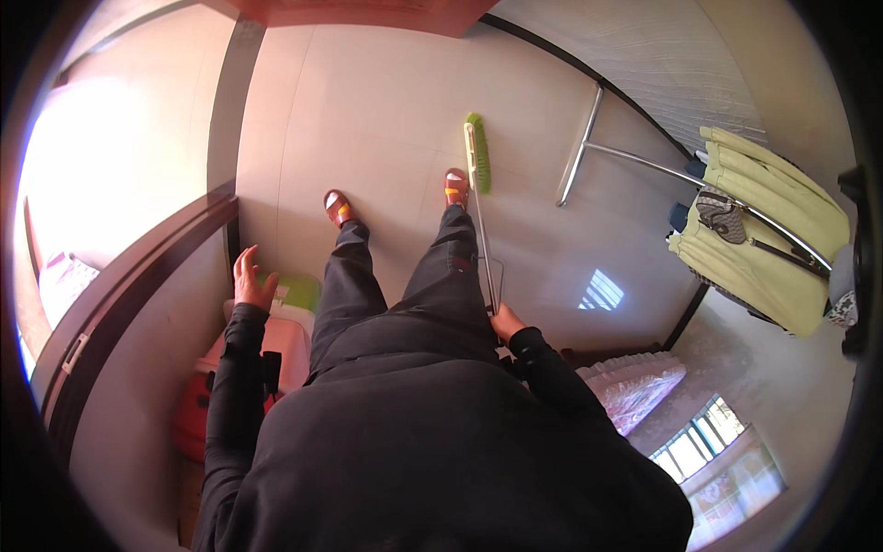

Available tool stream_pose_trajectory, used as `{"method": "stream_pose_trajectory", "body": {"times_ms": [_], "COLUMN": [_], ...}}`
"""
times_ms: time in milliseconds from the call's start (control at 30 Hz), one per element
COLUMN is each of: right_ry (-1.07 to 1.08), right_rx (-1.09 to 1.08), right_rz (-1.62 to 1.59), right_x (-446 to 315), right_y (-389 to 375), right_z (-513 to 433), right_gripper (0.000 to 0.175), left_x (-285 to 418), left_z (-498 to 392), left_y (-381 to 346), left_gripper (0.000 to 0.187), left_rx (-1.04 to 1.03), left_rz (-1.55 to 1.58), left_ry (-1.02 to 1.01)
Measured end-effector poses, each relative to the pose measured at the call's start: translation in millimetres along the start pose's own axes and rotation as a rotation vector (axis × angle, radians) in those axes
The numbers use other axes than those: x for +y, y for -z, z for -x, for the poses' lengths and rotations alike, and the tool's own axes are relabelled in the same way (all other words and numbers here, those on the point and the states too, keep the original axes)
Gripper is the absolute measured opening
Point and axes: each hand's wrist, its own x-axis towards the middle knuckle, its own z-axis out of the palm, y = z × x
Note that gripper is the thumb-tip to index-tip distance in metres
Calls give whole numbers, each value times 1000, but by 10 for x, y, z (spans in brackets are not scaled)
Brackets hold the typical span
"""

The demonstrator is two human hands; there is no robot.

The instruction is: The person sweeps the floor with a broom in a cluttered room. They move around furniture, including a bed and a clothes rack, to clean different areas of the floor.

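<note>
A broom with a pale head and green bristles [481, 153] stands on the tiled floor just beyond my right foot. Its thin metal handle [485, 241] runs back along my right leg. My right hand [508, 322] is closed around the upper part of that handle at hip height. Raised at my left side, my left hand [254, 281] holds nothing, its fingers apart and slightly curled. It is nearest to a green-topped container [296, 291] low beside the wall. Red and yellow sandals [338, 207] are on my feet.
A metal clothes rack [624, 153] stands at the right, hung with yellow-green garments [772, 276] and a patterned bag [721, 212]. At the left is a dark door frame [138, 310]. Red and pink containers [276, 345] stand beside my left arm. A red object [372, 14] is at the far edge.
</note>
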Motion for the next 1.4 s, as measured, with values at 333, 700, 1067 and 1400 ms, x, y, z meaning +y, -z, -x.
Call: {"method": "stream_pose_trajectory", "body": {"times_ms": [333,700,1067,1400], "right_ry": [-273,-154,-42,-424], "right_rx": [-6,-483,-818,-501], "right_rz": [-668,-595,-891,-599], "right_x": [-501,-2003,-2397,-2401], "right_y": [249,-1605,-895,-669], "right_z": [1140,231,96,938], "right_gripper": [19,25,20,5], "left_x": [-595,-659,-373,-580], "left_z": [107,887,1327,1164], "left_y": [236,119,-106,72], "left_gripper": [56,55,52,52], "left_rx": [55,20,209,207], "left_rz": [303,299,376,433], "left_ry": [173,177,231,387]}}
